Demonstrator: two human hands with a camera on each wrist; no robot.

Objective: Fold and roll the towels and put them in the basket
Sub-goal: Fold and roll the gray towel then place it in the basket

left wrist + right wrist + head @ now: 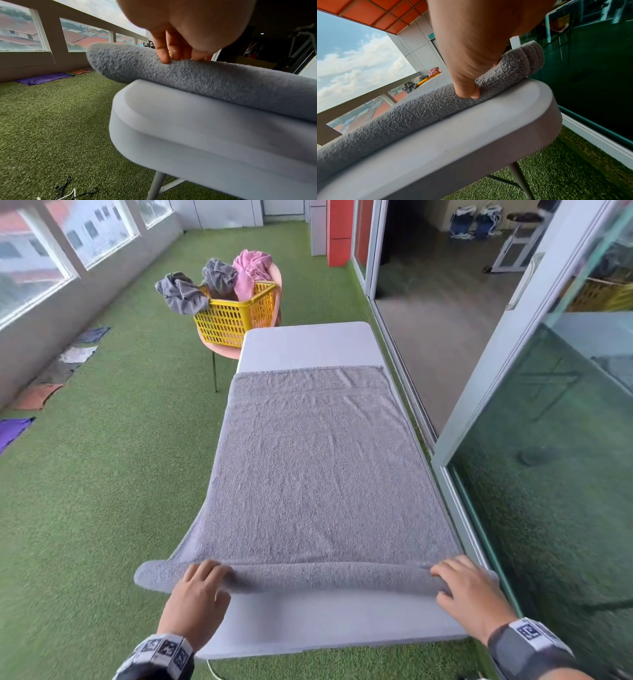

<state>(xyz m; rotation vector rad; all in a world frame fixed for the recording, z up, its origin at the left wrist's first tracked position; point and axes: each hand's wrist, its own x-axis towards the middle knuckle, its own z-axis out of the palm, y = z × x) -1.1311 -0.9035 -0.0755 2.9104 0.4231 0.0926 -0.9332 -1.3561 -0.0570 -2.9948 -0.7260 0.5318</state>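
Observation:
A grey towel lies flat along the white folding table, and its near end is wound into a thin roll. My left hand curls over the roll near its left end, which overhangs the table edge. In the left wrist view the fingertips press on top of the roll. My right hand holds the roll's right end. Its thumb is tucked against the roll's near side. The yellow basket stands beyond the table's far end, with crumpled grey and pink towels in it.
The basket sits on a pink chair. Glass sliding doors run close along the table's right side. Artificial grass covers the floor, and several cloths lie by the left wall. Cords lie on the grass under the table's near left corner.

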